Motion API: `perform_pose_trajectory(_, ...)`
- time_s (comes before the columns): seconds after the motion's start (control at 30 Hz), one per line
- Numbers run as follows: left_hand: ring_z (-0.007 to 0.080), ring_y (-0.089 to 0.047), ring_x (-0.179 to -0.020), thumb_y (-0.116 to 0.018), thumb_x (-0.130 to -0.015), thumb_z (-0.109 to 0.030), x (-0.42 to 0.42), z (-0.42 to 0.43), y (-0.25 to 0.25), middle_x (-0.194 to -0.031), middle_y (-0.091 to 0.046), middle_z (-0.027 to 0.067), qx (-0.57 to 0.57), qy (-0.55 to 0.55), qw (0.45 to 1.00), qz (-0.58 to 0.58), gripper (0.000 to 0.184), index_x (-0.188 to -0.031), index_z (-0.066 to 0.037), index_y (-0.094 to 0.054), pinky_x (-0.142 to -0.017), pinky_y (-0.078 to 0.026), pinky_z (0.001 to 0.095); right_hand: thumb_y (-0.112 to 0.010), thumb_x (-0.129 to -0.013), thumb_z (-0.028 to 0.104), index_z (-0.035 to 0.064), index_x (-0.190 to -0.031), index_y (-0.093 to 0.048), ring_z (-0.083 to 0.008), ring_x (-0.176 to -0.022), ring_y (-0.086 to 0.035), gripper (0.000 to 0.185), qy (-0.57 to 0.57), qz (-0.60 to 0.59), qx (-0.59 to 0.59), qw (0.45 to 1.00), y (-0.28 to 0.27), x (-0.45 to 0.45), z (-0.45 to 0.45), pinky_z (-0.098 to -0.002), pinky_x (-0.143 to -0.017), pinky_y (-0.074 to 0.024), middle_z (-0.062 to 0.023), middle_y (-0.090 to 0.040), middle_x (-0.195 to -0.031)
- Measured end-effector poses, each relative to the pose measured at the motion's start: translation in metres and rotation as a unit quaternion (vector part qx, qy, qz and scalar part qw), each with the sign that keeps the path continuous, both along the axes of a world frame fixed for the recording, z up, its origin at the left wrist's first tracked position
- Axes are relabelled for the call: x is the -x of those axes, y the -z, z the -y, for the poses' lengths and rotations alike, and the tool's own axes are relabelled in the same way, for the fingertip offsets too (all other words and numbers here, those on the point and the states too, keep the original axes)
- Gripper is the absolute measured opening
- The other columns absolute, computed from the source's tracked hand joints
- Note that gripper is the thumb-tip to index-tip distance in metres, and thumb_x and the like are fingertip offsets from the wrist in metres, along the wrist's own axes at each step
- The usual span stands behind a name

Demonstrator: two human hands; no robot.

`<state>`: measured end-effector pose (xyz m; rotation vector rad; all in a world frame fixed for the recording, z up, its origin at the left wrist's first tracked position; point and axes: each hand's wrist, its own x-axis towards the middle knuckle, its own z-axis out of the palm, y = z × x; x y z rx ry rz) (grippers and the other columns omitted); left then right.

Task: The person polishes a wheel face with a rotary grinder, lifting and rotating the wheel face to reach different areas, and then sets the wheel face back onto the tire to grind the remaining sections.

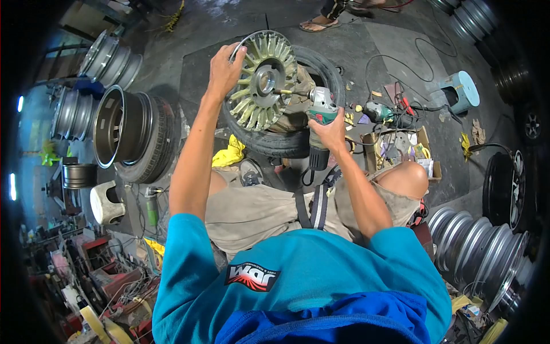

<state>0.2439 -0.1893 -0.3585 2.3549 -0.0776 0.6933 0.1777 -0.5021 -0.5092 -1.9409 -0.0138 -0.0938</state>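
My left hand [226, 69] is closed round the upper left edge of an alloy wheel [265, 80], which is tilted up with its many yellowish-green spokes facing me. The wheel rests on a black tire [275, 148] lying flat, with crumpled brown cloth [298, 109] inside it. My right hand [331, 131] is wrapped round the body of a green and grey power grinder [323, 109]. Its thin shaft points left, with the tip at the spokes beside the wheel's hub. Whether the tip touches the metal, I cannot tell.
A cardboard box [428, 140] of small bits stands at right, near another green power tool [379, 112] and cables. Beyond is a light-blue stool [460, 92]. Rims [117, 123] stand at left, more rims [478, 241] at right. A yellow cloth [229, 152] lies near my shoe. Another person's foot [319, 23] is ahead.
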Motion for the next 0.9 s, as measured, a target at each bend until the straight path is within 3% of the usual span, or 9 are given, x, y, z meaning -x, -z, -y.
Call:
perform_pose_trajectory(0.27,0.0302,-0.071,-0.102,-0.065,-0.101,-0.029,0.001,0.008,-0.003,-0.110,-0.073,0.0177,-0.023,0.009,1.000,0.007,0.035,-0.121,0.000,-0.071,-0.091,-0.052,0.0367,-0.090,-0.067,0.029,-0.0098,-0.134,-0.040,-0.0381,-0.110,-0.067,0.092,0.044,-0.044,0.003,0.998,-0.005,-0.016,-0.003,-0.0449,-0.096,-0.0521,-0.0303,-0.065,-0.118)
perform_pose_trajectory(0.4,0.0307,-0.070,-0.102,-0.065,-0.101,-0.028,-0.002,0.008,-0.003,-0.110,-0.072,0.0178,-0.020,0.012,1.000,0.015,0.035,-0.122,-0.001,-0.071,-0.091,-0.052,0.0372,-0.090,-0.067,0.029,-0.0070,-0.134,-0.042,-0.0349,-0.109,-0.067,0.090,0.021,-0.046,-0.018,0.999,-0.007,0.000,0.000,-0.0439,-0.097,-0.0513,-0.0266,-0.066,-0.121)
perform_pose_trajectory(0.47,0.0307,-0.070,-0.102,-0.065,-0.101,-0.028,0.002,0.009,-0.002,-0.110,-0.072,0.0178,-0.019,0.019,0.999,0.028,0.035,-0.122,-0.001,-0.071,-0.090,-0.052,0.0373,-0.090,-0.067,0.029,-0.0072,-0.134,-0.042,-0.0354,-0.109,-0.067,0.090,0.031,-0.045,-0.014,0.998,-0.013,-0.003,-0.001,-0.0443,-0.097,-0.0513,-0.0271,-0.066,-0.120)
perform_pose_trajectory(0.53,0.0395,-0.068,-0.101,-0.066,-0.099,-0.028,0.001,0.013,-0.003,-0.107,-0.071,0.0209,-0.010,0.030,0.999,0.029,0.035,-0.118,0.001,-0.071,-0.089,-0.053,0.0432,-0.090,-0.066,0.030,-0.0078,-0.134,-0.042,-0.0377,-0.108,-0.066,0.091,0.044,-0.030,-0.018,0.998,-0.016,-0.015,-0.004,-0.0454,-0.096,-0.0512,-0.0290,-0.065,-0.119)
perform_pose_trajectory(0.9,0.0391,-0.070,-0.102,-0.065,-0.100,-0.029,0.001,0.008,-0.001,-0.111,-0.072,0.0221,-0.020,0.008,0.999,0.024,0.036,-0.119,0.001,-0.071,-0.090,-0.053,0.0434,-0.090,-0.067,0.031,-0.0069,-0.131,-0.042,-0.0384,-0.106,-0.067,0.089,0.031,-0.044,-0.007,0.999,-0.012,0.007,-0.002,-0.0451,-0.095,-0.0517,-0.0283,-0.066,-0.117)
